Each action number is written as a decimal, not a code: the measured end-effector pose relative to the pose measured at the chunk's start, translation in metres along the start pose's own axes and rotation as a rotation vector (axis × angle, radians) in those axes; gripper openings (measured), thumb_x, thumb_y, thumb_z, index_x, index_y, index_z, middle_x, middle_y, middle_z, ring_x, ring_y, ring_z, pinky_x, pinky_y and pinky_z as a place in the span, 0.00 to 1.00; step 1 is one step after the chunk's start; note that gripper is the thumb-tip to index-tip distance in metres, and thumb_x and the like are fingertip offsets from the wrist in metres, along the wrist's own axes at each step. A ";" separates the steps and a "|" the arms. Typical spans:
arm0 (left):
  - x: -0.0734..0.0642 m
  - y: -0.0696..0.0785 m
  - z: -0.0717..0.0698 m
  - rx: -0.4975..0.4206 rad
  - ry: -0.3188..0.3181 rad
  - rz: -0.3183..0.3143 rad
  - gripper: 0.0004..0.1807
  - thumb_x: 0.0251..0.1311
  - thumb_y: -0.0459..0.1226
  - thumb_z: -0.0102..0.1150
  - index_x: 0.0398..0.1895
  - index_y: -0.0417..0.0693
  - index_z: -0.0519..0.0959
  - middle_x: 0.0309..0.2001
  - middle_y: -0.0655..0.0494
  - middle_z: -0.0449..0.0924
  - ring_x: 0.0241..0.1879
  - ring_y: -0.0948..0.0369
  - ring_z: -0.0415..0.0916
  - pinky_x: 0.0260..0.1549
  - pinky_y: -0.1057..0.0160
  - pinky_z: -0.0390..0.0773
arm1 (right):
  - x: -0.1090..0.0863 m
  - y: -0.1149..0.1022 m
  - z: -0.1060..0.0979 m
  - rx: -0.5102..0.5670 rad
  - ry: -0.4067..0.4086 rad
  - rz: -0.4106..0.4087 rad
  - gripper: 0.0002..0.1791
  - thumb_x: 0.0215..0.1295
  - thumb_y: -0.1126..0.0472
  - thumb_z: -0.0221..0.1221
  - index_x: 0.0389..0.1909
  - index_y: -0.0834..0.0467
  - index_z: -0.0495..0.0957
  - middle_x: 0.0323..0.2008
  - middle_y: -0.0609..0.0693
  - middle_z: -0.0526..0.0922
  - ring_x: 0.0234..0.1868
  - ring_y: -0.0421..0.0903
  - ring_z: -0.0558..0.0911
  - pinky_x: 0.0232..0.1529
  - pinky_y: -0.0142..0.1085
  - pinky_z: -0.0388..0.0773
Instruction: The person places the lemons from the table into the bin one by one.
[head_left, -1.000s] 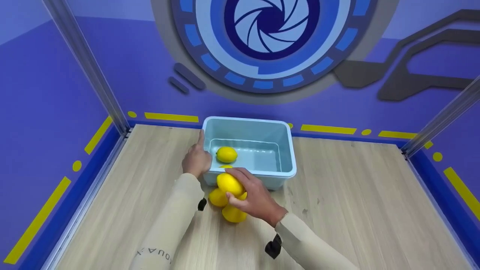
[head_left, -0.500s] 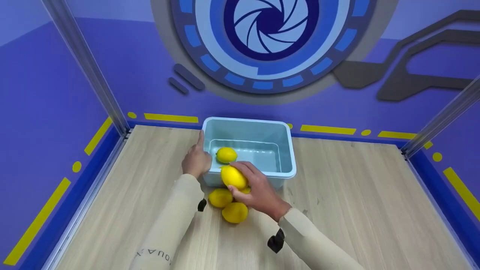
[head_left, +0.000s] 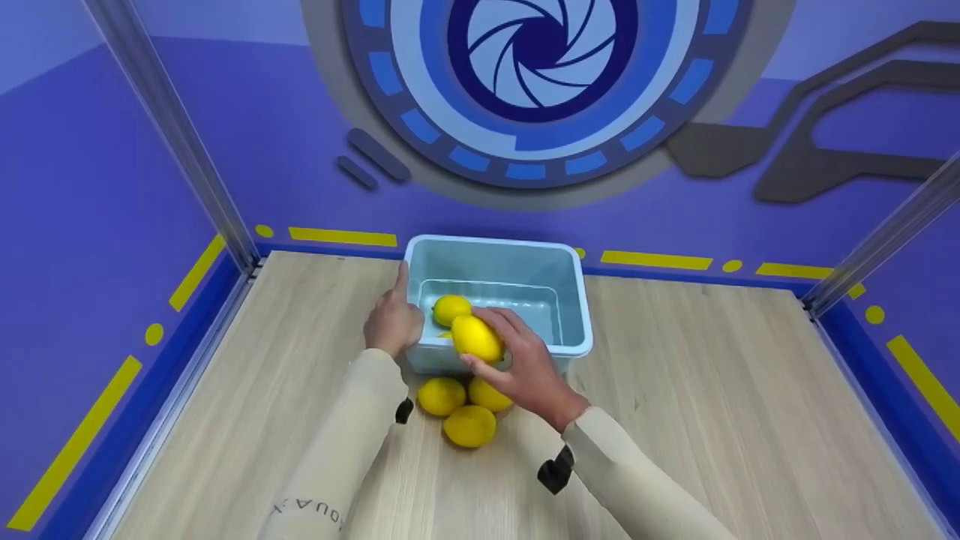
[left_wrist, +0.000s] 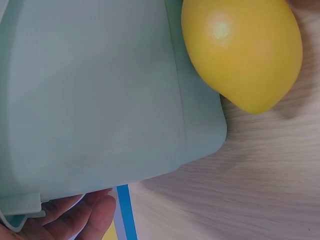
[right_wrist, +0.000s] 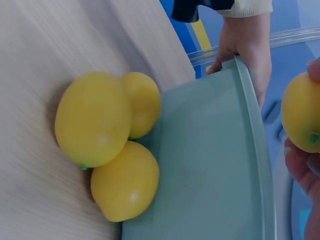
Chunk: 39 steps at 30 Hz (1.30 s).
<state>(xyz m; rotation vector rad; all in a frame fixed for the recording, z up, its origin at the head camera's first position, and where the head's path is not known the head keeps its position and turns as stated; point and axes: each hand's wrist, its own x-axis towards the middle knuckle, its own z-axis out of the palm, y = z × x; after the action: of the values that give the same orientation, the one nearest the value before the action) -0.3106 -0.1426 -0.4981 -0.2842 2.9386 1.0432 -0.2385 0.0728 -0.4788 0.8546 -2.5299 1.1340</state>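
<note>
My right hand (head_left: 531, 369) pinches a yellow lemon (head_left: 476, 339) between thumb and fingers, above the near rim of a pale blue plastic bin (head_left: 495, 259). In the right wrist view, the held lemon (right_wrist: 302, 112) shows a green stem end. My left hand (head_left: 392, 322) grips the bin's left rim; in the left wrist view, its fingers (left_wrist: 100, 217) bend below that rim. One lemon (head_left: 450, 307) lies inside at the left, and another (head_left: 445, 335) is mostly hidden behind the near rim. Three more, a left lemon (head_left: 441, 396), a right lemon (head_left: 491, 394) and a front lemon (head_left: 469, 426), sit clustered before the bin.
The bin stands on a wood-grain tabletop (head_left: 690, 390), close to the purple printed back wall (head_left: 285, 150). Side panels with metal corner posts (head_left: 176, 142) bound the table at left and right.
My right hand has carried its lemon forward and slightly right, from over the cluster to the near rim, uncovering the lemons on the table. The left hand and bin have stayed put.
</note>
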 end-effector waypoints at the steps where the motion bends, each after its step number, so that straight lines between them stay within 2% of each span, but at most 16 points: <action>1: 0.000 0.000 0.000 0.001 0.001 0.005 0.41 0.65 0.35 0.43 0.78 0.63 0.39 0.59 0.42 0.73 0.52 0.46 0.74 0.59 0.45 0.71 | 0.001 0.000 -0.001 -0.001 0.000 0.003 0.32 0.63 0.43 0.60 0.66 0.45 0.67 0.61 0.40 0.72 0.57 0.37 0.74 0.61 0.37 0.74; 6: -0.002 -0.002 0.000 0.010 0.003 0.025 0.41 0.64 0.35 0.42 0.78 0.61 0.39 0.57 0.41 0.74 0.50 0.45 0.75 0.56 0.45 0.74 | 0.003 0.001 -0.003 -0.023 -0.012 0.018 0.32 0.63 0.43 0.59 0.67 0.44 0.67 0.62 0.42 0.71 0.58 0.40 0.74 0.62 0.38 0.74; 13: -0.002 -0.002 0.000 0.009 0.007 0.020 0.41 0.65 0.35 0.43 0.78 0.62 0.40 0.57 0.41 0.74 0.49 0.46 0.75 0.56 0.45 0.73 | 0.007 0.003 -0.007 -0.049 -0.021 0.000 0.31 0.64 0.47 0.60 0.69 0.42 0.66 0.64 0.45 0.70 0.61 0.45 0.73 0.63 0.40 0.73; 21: -0.004 -0.002 -0.001 0.011 0.001 0.025 0.41 0.66 0.35 0.42 0.78 0.62 0.38 0.58 0.41 0.74 0.50 0.46 0.75 0.57 0.46 0.73 | 0.010 0.009 -0.009 -0.037 -0.029 0.035 0.32 0.66 0.50 0.59 0.69 0.33 0.62 0.67 0.43 0.67 0.63 0.43 0.71 0.64 0.39 0.71; 28: -0.004 -0.001 -0.002 0.003 0.003 0.027 0.41 0.66 0.35 0.43 0.78 0.62 0.39 0.57 0.40 0.75 0.48 0.46 0.75 0.57 0.46 0.73 | 0.012 0.015 -0.009 -0.003 -0.028 0.062 0.29 0.63 0.57 0.62 0.66 0.46 0.67 0.66 0.45 0.68 0.64 0.43 0.71 0.66 0.40 0.69; 32: -0.003 -0.002 -0.001 -0.003 0.010 0.031 0.41 0.65 0.35 0.43 0.78 0.62 0.40 0.58 0.40 0.74 0.49 0.45 0.75 0.56 0.45 0.74 | 0.012 0.018 -0.010 -0.003 -0.035 0.066 0.29 0.62 0.60 0.63 0.64 0.46 0.68 0.65 0.42 0.67 0.64 0.42 0.70 0.66 0.37 0.69; 39: -0.002 -0.001 -0.001 -0.002 0.022 0.037 0.41 0.64 0.34 0.43 0.78 0.61 0.41 0.58 0.40 0.74 0.51 0.44 0.76 0.55 0.45 0.74 | 0.013 0.023 -0.012 0.003 -0.055 0.077 0.29 0.63 0.61 0.62 0.65 0.47 0.68 0.67 0.46 0.67 0.64 0.45 0.71 0.66 0.39 0.70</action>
<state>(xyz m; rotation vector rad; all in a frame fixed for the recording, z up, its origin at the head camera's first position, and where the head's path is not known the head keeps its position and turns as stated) -0.3085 -0.1436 -0.4981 -0.2440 2.9731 1.0542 -0.2632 0.0884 -0.4791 0.8066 -2.6269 1.1530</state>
